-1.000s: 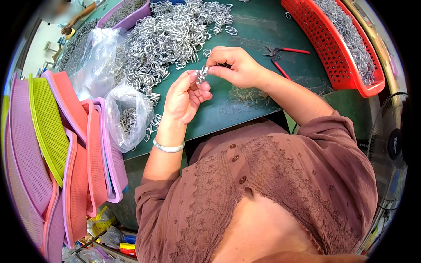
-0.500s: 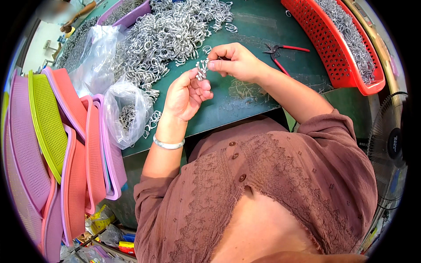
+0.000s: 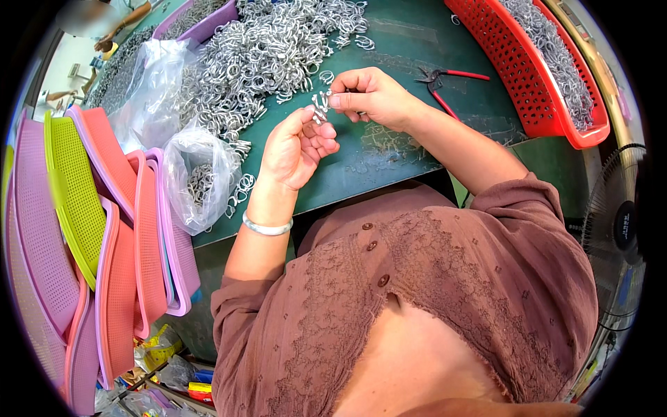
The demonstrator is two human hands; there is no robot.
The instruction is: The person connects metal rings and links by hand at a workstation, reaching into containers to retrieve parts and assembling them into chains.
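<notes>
Between my two hands, over the green table, is a small silvery metal piece with several loops (image 3: pixel 319 107). My left hand (image 3: pixel 297 144) pinches its lower end between thumb and forefinger, the other fingers curled. From the right, my right hand (image 3: pixel 368 97) pinches its upper edge, so both hands are closed on it. The fingertips hide part of its shape. Just beyond lies a large heap of silvery metal rings (image 3: pixel 271 52), with one loose ring (image 3: pixel 326 76) close to my fingers. Red-handled pliers (image 3: pixel 436 78) rest on the table right of my right hand, untouched.
A red perforated basket (image 3: pixel 511 76) of metal pieces stands at right, a fan (image 3: pixel 615 229) below it. At left, a clear plastic bag (image 3: pixel 198 156) holding rings sits beside stacked coloured baskets (image 3: pixel 118 278). A purple tray (image 3: pixel 226 15) stands far left, near another person's arm (image 3: pixel 132 19).
My hands keep almost the same place, both pinching the looped piece, which has turned slightly between the fingers. At the far left, another person's hand has come into view.
</notes>
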